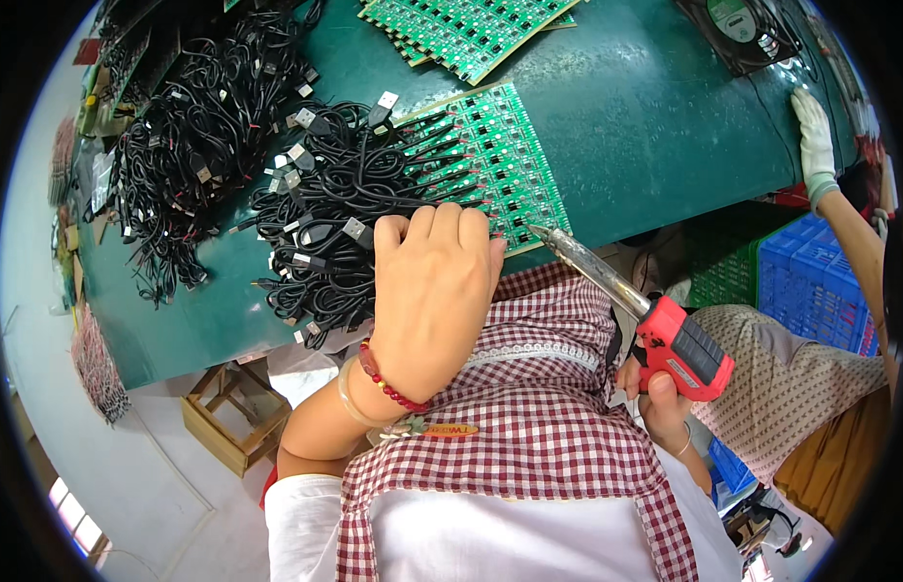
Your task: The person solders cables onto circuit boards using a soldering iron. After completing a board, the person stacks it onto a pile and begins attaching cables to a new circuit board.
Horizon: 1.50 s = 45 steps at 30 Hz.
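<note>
My left hand point(437, 281) is closed at the lower edge of a green circuit board panel point(519, 145), its fingers curled down and whatever they grip hidden under the hand. Several black USB cables point(350, 179) lie heaped to its left, their thin wire ends, tipped red, reaching over the panel in a row. In my right hand point(663, 403) is a soldering gun point(679, 349) with a red handle and a long metal barrel. Its tip points up and left, over or just above the panel's lower right part; contact cannot be told.
Farther left lies a bigger heap of black cables point(199, 126). Stacked circuit board panels point(471, 29) sit at the far edge, and a black fan point(738, 29) stands far right. A co-worker's gloved hand point(813, 136) rests on the green table point(655, 116). Blue crates point(810, 272) stand below right.
</note>
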Tool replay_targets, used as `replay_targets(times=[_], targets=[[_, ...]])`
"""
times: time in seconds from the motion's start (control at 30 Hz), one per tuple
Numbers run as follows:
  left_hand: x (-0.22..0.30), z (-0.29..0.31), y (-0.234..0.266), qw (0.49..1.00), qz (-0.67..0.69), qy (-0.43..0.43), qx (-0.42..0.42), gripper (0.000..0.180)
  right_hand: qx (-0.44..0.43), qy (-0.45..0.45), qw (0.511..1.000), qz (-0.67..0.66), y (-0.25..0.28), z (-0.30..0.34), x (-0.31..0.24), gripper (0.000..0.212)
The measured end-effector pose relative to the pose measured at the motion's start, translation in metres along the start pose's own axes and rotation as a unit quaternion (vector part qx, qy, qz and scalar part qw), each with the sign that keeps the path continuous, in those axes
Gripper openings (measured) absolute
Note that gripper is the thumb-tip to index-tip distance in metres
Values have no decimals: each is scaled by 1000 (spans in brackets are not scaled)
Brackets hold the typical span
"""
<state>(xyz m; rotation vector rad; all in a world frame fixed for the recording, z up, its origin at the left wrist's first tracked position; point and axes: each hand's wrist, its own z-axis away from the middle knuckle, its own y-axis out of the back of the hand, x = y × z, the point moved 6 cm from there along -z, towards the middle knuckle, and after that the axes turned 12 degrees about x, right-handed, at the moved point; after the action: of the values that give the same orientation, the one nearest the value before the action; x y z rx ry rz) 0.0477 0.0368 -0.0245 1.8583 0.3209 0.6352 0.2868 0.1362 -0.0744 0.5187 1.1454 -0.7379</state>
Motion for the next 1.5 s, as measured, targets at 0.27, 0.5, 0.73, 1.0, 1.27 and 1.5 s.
replay_targets(times=[0.27, 0.5, 0.73, 1.0, 1.27, 1.5], targets=[[-2, 3, -1, 996, 84, 3, -3, 16, -3, -9, 1000, -10, 1, 3, 2, 61], [-2, 4, -5, 997, 77, -8, 21, 19, -36, -24, 998, -45, -1, 10, 9, 38], [0, 5, -7, 998, 58, -14, 33, 19, -56, -8, 997, -46, -4, 11, 16, 34], [1, 8, -10, 998, 47, -17, 38, 19, -79, 3, 996, -38, -6, 14, 17, 34], [0, 4, -8, 998, 47, -16, 41, 18, -81, -1, 996, -26, -5, 11, 19, 32], [-2, 5, -14, 998, 42, -20, 36, 18, -71, 4, 997, -12, -3, 10, 25, 34]])
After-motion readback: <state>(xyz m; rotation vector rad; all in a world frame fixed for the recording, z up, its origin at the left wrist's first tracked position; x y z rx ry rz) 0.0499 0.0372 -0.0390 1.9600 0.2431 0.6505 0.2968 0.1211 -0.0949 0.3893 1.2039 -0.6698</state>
